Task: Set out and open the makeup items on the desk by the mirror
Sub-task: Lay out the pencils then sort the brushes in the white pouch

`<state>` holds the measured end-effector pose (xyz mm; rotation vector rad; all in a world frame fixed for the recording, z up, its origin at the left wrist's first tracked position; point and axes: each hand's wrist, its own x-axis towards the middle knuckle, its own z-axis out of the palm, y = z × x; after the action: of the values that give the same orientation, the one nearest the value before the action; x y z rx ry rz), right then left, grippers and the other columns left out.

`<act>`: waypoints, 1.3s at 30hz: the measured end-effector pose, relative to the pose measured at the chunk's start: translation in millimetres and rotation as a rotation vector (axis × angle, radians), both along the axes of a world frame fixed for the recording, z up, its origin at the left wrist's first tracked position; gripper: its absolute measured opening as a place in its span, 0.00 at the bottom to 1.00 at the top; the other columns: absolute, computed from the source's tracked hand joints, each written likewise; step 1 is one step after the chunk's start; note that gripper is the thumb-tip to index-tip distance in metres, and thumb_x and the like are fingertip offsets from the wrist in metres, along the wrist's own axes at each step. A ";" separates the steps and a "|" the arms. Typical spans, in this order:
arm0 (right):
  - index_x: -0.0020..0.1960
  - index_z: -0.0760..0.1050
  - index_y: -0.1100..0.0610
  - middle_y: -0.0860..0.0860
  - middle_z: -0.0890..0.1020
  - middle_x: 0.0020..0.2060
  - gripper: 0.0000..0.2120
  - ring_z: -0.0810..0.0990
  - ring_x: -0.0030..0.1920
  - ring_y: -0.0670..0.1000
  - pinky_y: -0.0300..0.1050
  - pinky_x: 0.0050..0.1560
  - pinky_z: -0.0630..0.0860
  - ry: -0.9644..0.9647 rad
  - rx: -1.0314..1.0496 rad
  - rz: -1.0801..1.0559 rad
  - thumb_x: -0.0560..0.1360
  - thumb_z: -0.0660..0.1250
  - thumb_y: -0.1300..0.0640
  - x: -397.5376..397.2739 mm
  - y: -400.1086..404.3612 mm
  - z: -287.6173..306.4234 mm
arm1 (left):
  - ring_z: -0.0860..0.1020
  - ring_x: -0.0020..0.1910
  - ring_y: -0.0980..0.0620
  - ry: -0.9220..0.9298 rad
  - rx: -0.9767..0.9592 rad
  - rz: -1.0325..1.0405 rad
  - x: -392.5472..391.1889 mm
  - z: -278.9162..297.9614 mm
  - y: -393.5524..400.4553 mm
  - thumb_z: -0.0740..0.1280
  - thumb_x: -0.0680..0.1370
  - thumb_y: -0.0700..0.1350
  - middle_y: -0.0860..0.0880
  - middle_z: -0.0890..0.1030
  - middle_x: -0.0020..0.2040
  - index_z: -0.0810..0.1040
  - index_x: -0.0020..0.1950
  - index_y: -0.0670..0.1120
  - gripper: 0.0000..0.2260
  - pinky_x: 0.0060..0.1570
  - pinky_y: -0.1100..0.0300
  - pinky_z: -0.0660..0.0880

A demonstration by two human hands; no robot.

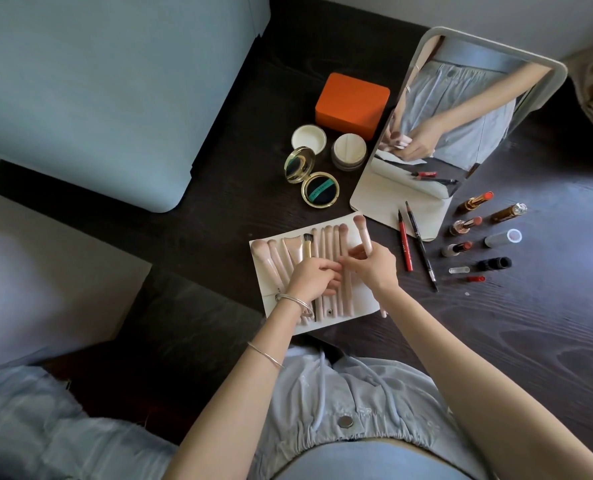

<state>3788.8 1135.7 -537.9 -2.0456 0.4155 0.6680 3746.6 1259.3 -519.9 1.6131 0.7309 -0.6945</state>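
Observation:
A white brush roll [355,303] lies unrolled on the dark desk [530,341], with several pink brushes [277,258] lined up on it. My left hand [314,277] rests on the brush handles, fingers curled over them. My right hand [374,263] pinches one pink brush [363,233], its head pointing away from me. An open gold compact [310,178], an open powder jar [349,150] and its lid [308,138] sit behind the roll. Right of the mirror [457,126] lie several uncapped lipsticks [475,202] and their caps [502,237].
An orange box [352,105] stands beside the mirror. A red pencil [404,245] and a black pencil [423,251] lie on the mirror's base and the desk. A blue-grey seat [97,91] fills the upper left. The desk's near edge is at my lap.

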 end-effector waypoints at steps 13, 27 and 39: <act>0.41 0.78 0.60 0.54 0.82 0.37 0.07 0.78 0.36 0.51 0.46 0.37 0.76 -0.008 -0.089 -0.088 0.70 0.68 0.56 -2.8 5.8 -1.4 | 0.81 0.41 0.53 0.001 0.008 -0.015 -0.6 -0.6 1.5 0.58 0.79 0.34 0.44 0.81 0.47 0.77 0.63 0.39 0.15 0.42 0.62 0.80; 0.37 0.72 0.58 0.50 0.74 0.30 0.09 0.71 0.30 0.47 0.39 0.33 0.69 0.026 0.201 -0.236 0.76 0.63 0.60 -0.6 8.3 8.8 | 0.80 0.40 0.56 -0.019 0.008 -0.031 -1.5 2.0 4.0 0.59 0.79 0.35 0.45 0.82 0.47 0.80 0.56 0.40 0.12 0.41 0.64 0.80; 0.52 0.78 0.62 0.54 0.81 0.42 0.09 0.80 0.44 0.49 0.45 0.53 0.78 0.213 0.700 -0.199 0.79 0.62 0.58 2.9 7.1 30.9 | 0.82 0.38 0.54 -0.032 -0.203 -0.099 -0.7 15.9 -0.2 0.66 0.78 0.38 0.43 0.81 0.43 0.79 0.53 0.36 0.07 0.40 0.63 0.81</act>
<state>3791.7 1142.8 -507.0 -1.2620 0.4249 0.7771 3745.9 1259.1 -504.0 1.4780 0.5417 -0.7874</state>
